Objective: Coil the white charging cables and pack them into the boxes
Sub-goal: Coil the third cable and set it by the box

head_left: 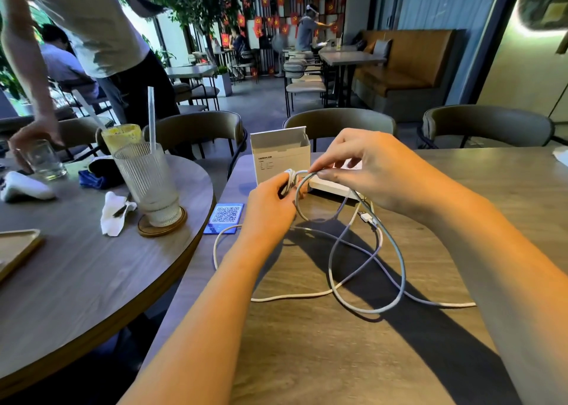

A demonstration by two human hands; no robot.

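Coiling has barely begun: left hand [270, 203] holds a few loops, right hand [358, 165] pinches the white cable [399, 269], seemingly no box [278, 155] packed.

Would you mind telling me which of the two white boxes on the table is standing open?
The upright box behind the left hand, flap raised. The other box lies flat under the right hand.

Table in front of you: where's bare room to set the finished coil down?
Bare wood lies near the table edge, between both forearms, below the loose cable loops. More shows far right, beyond the right hand. Crowded: around the open box and QR card.
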